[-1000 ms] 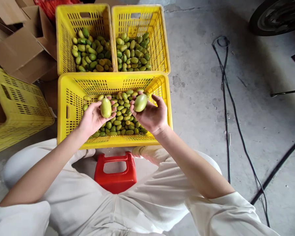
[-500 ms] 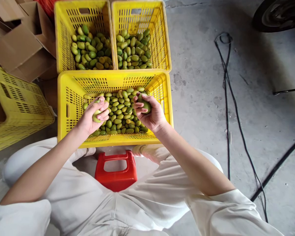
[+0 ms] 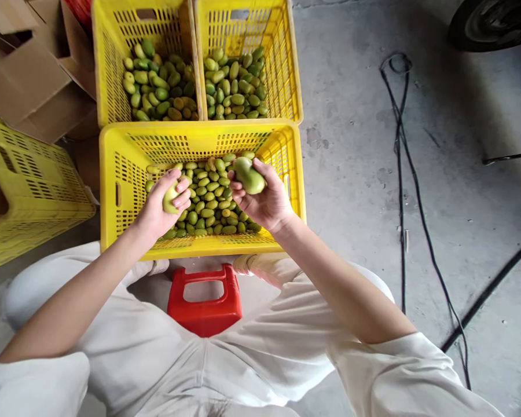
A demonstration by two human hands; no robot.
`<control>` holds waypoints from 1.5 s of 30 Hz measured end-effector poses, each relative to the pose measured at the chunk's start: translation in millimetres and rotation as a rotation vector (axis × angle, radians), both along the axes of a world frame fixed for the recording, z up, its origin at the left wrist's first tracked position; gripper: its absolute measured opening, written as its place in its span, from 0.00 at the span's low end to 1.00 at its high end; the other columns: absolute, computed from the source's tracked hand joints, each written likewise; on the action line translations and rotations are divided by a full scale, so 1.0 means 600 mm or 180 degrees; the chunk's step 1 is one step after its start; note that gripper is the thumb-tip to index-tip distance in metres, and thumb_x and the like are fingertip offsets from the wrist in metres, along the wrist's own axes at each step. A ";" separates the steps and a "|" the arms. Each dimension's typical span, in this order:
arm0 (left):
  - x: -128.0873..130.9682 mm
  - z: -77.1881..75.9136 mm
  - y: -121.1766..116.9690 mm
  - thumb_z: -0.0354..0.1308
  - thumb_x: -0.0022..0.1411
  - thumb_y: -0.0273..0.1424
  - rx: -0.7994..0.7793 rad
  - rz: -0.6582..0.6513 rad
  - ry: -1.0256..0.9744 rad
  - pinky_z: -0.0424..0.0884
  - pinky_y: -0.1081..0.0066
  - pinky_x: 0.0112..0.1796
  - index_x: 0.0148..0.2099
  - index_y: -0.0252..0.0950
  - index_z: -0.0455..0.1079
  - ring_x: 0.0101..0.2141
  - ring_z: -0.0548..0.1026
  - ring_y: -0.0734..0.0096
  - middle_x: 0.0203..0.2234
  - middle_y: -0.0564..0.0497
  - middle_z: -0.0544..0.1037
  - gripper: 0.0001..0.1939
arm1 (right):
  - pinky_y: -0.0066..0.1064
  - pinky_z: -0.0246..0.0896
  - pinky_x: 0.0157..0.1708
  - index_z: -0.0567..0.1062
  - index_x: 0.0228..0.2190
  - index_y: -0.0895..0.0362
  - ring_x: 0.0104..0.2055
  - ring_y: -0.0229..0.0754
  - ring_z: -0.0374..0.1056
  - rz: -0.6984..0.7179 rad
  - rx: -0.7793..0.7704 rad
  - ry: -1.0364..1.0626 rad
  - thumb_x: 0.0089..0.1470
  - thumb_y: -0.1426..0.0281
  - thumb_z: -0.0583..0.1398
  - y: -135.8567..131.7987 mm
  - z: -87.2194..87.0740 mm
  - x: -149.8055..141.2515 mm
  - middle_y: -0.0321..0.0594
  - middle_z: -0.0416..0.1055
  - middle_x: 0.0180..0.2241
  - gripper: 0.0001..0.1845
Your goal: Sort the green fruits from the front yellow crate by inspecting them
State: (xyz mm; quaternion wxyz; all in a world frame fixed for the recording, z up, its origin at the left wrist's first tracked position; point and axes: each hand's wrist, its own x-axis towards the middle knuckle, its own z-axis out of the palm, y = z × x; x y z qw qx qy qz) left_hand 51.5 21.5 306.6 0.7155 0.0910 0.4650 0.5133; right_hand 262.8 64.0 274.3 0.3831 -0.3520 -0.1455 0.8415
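Observation:
My left hand (image 3: 162,201) is closed around a pale green oval fruit (image 3: 170,200) that looks like a small mango; the fingers hide part of it. In my right hand (image 3: 267,197), palm turned up, a larger green mango-like fruit (image 3: 249,175) is held by the fingers and thumb, with most of its smooth skin showing. Both hands are above the front yellow crate (image 3: 200,253), to either side of its middle. Many loose green and yellowish fruits (image 3: 211,202) cover the bottom of that crate.
Behind stand two more yellow crates, a left one (image 3: 96,69) and a right one (image 3: 296,69), both holding similar fruits. Cardboard boxes (image 3: 26,81) and a tilted yellow crate (image 3: 39,191) are at left. A red stool (image 3: 206,315) sits between my legs; black cables (image 3: 417,197) lie at right.
The fruit in my right hand has been turned, and its lighter side now shows as the fingers have loosened beneath it. My left hand keeps its fruit, with little movement.

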 end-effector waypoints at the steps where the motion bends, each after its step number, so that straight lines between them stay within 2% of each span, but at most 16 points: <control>1: 0.001 0.001 0.001 0.64 0.67 0.32 0.0010 0.0062 -0.0035 0.64 0.80 0.23 0.34 0.38 0.63 0.19 0.64 0.84 0.24 0.59 0.67 0.13 | 0.28 0.75 0.34 0.75 0.43 0.53 0.34 0.38 0.71 0.0034 0.0036 -0.0035 0.63 0.60 0.64 0.000 0.000 0.002 0.37 0.75 0.36 0.11; 5: 0.003 0.003 0.005 0.54 0.71 0.29 -0.0062 0.0143 -0.0173 0.75 0.73 0.37 0.38 0.37 0.70 0.33 0.78 0.73 0.33 0.49 0.77 0.07 | 0.28 0.71 0.31 0.74 0.45 0.51 0.35 0.37 0.69 0.0097 0.0187 -0.0172 0.59 0.64 0.69 -0.004 0.005 0.002 0.35 0.73 0.37 0.14; 7: -0.001 -0.001 0.006 0.57 0.69 0.25 -0.0003 0.0090 -0.0077 0.76 0.72 0.40 0.38 0.36 0.71 0.36 0.79 0.71 0.36 0.48 0.78 0.04 | 0.27 0.68 0.30 0.74 0.45 0.51 0.33 0.36 0.68 0.0164 0.0256 -0.0219 0.57 0.65 0.71 -0.008 0.012 -0.003 0.34 0.73 0.37 0.16; 9: -0.007 -0.007 0.008 0.64 0.63 0.24 0.0132 0.0026 0.0044 0.74 0.75 0.37 0.37 0.36 0.72 0.35 0.79 0.74 0.37 0.49 0.79 0.04 | 0.27 0.66 0.28 0.75 0.44 0.51 0.32 0.36 0.67 0.0226 0.0254 -0.0200 0.58 0.62 0.71 -0.012 0.022 -0.008 0.34 0.73 0.37 0.15; 12: -0.015 -0.012 0.011 0.71 0.58 0.23 0.0230 0.0102 0.0059 0.67 0.79 0.30 0.34 0.36 0.69 0.29 0.74 0.80 0.33 0.53 0.76 0.12 | 0.30 0.67 0.28 0.76 0.43 0.51 0.34 0.40 0.71 0.0349 0.0081 -0.0029 0.64 0.54 0.64 -0.015 0.034 -0.010 0.37 0.74 0.39 0.14; 17: -0.013 -0.003 0.013 0.68 0.58 0.21 0.0126 0.0234 0.0026 0.64 0.79 0.28 0.32 0.38 0.64 0.25 0.68 0.82 0.26 0.58 0.66 0.15 | 0.39 0.76 0.38 0.75 0.43 0.51 0.43 0.46 0.76 0.0565 0.0225 0.0167 0.65 0.55 0.62 -0.014 0.026 -0.005 0.39 0.77 0.42 0.14; 20: -0.008 0.003 0.011 0.65 0.57 0.18 0.0098 0.0222 -0.0003 0.63 0.79 0.28 0.32 0.38 0.64 0.26 0.67 0.82 0.26 0.59 0.65 0.14 | 0.37 0.77 0.37 0.74 0.42 0.52 0.41 0.44 0.75 0.0658 0.0278 0.0222 0.62 0.56 0.66 -0.014 0.017 -0.004 0.39 0.76 0.40 0.14; 25: -0.006 0.002 0.008 0.64 0.56 0.18 0.0141 0.0216 -0.0015 0.66 0.78 0.30 0.33 0.39 0.65 0.27 0.69 0.81 0.26 0.59 0.66 0.13 | 0.28 0.72 0.28 0.74 0.43 0.51 0.34 0.39 0.71 0.0510 0.0196 0.0086 0.60 0.57 0.67 -0.013 0.020 0.002 0.37 0.73 0.37 0.14; 28: -0.009 -0.001 0.006 0.65 0.56 0.20 0.0160 0.0126 0.0063 0.74 0.75 0.38 0.35 0.39 0.66 0.32 0.76 0.77 0.29 0.57 0.73 0.12 | 0.32 0.75 0.32 0.76 0.46 0.51 0.37 0.41 0.74 0.0419 0.0119 0.0037 0.62 0.58 0.64 -0.011 0.026 0.004 0.38 0.75 0.39 0.14; 30: -0.011 -0.001 0.004 0.66 0.57 0.22 0.0094 -0.0082 0.0158 0.77 0.74 0.39 0.38 0.39 0.68 0.37 0.80 0.73 0.35 0.54 0.79 0.11 | 0.37 0.78 0.38 0.76 0.46 0.51 0.43 0.45 0.76 0.0387 0.0092 0.0060 0.63 0.57 0.62 -0.011 0.027 0.002 0.40 0.77 0.42 0.14; 32: -0.011 0.001 0.002 0.67 0.58 0.24 0.0016 -0.0286 0.0208 0.74 0.80 0.29 0.41 0.38 0.70 0.33 0.80 0.75 0.37 0.51 0.81 0.11 | 0.42 0.79 0.43 0.75 0.45 0.51 0.47 0.48 0.77 0.0397 0.0088 0.0129 0.63 0.57 0.61 -0.011 0.025 -0.001 0.41 0.78 0.44 0.13; 34: -0.011 0.004 0.002 0.69 0.59 0.26 -0.0033 -0.0365 0.0194 0.61 0.85 0.19 0.39 0.37 0.70 0.22 0.73 0.82 0.29 0.54 0.78 0.11 | 0.45 0.79 0.45 0.73 0.42 0.51 0.49 0.50 0.77 0.0430 0.0102 0.0213 0.62 0.59 0.63 -0.013 0.021 -0.004 0.41 0.78 0.44 0.11; 37: -0.009 0.012 0.004 0.71 0.61 0.29 -0.0115 -0.0347 0.0158 0.48 0.85 0.13 0.32 0.36 0.64 0.14 0.59 0.88 0.19 0.61 0.66 0.16 | 0.39 0.79 0.40 0.69 0.39 0.51 0.42 0.44 0.77 0.0436 0.0110 0.0307 0.59 0.63 0.66 -0.015 0.015 -0.006 0.37 0.76 0.39 0.11; 39: -0.008 0.015 0.006 0.70 0.64 0.33 -0.0182 -0.0309 0.0173 0.47 0.84 0.13 0.30 0.37 0.61 0.13 0.56 0.89 0.17 0.63 0.61 0.20 | 0.29 0.74 0.31 0.67 0.36 0.51 0.34 0.38 0.73 0.0375 0.0081 0.0345 0.57 0.67 0.67 -0.016 0.015 -0.006 0.32 0.73 0.33 0.13; 41: -0.008 0.016 0.009 0.68 0.67 0.37 -0.0244 -0.0265 0.0180 0.46 0.83 0.12 0.29 0.37 0.59 0.12 0.55 0.88 0.17 0.63 0.59 0.22 | 0.21 0.64 0.22 0.65 0.35 0.51 0.26 0.33 0.66 0.0295 0.0019 0.0349 0.54 0.71 0.67 -0.015 0.017 -0.004 0.29 0.69 0.29 0.14; 45: -0.009 0.010 0.012 0.64 0.69 0.43 -0.0315 -0.0198 0.0142 0.46 0.80 0.12 0.28 0.39 0.58 0.12 0.54 0.85 0.16 0.62 0.58 0.24 | 0.19 0.52 0.16 0.69 0.41 0.50 0.21 0.30 0.57 0.0307 -0.0079 0.0238 0.54 0.74 0.65 -0.009 0.021 0.000 0.26 0.66 0.28 0.14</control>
